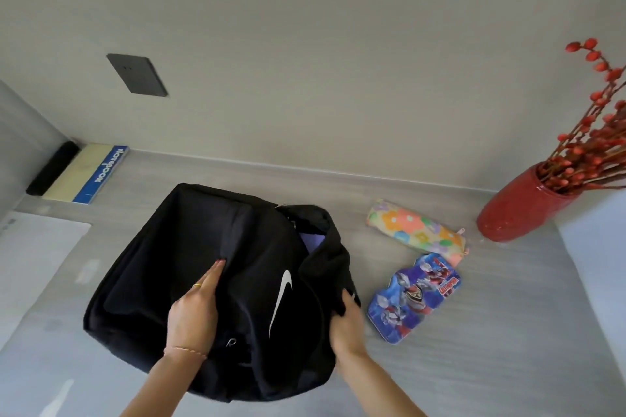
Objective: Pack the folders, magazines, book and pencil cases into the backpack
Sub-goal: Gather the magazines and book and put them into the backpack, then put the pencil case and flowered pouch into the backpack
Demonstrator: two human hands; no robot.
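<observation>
A black backpack (189, 267) with a white swoosh lies on the grey table, its top opening facing the back right, something purple (313, 242) showing inside. My left hand (196, 305) lies flat on the bag's front with straight fingers. My right hand (349, 322) grips the fabric at the bag's right edge. To the right of the bag lie a flowered pencil case (415, 227) and, nearer me, a blue cartoon pencil case (415, 298). A blue-spined notebook (101, 174) rests at the back left by the wall.
A red vase (518, 208) with red berry branches stands at the back right against the wall. A white sheet (37, 247) lies at the table's left edge. A dark bar (50, 167) sits left of the notebook. A wall plate (137, 74) is above.
</observation>
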